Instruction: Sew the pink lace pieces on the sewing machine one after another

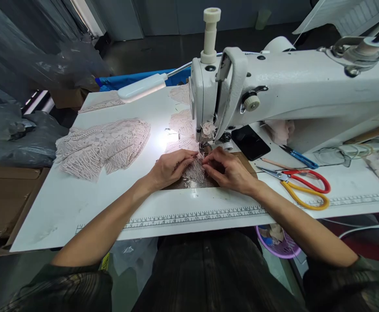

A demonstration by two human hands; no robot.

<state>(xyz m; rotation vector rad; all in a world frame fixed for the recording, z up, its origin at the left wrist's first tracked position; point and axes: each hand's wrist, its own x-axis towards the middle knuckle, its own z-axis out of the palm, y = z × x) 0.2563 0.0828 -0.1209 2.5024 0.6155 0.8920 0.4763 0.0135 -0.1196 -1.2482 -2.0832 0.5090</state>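
A piece of pale pink lace (194,170) lies under the presser foot (205,146) of a white sewing machine (215,95). My left hand (173,167) pinches its left edge, fingertips just in front of the foot. On the other side, my right hand (227,170) holds the lace between thumb and fingers. More lace stretches behind the needle, partly hidden by the machine head. A shiny brown plate (189,183) sits beneath both hands.
Stacked lace pieces (103,145) lie at left under a lit lamp (142,88). Right of my hands are a black phone (250,142), red-and-yellow-handled scissors (302,184) and blue thread snips (300,157). A printed ruler (189,219) runs along the front edge; a purple basket (282,249) stands below.
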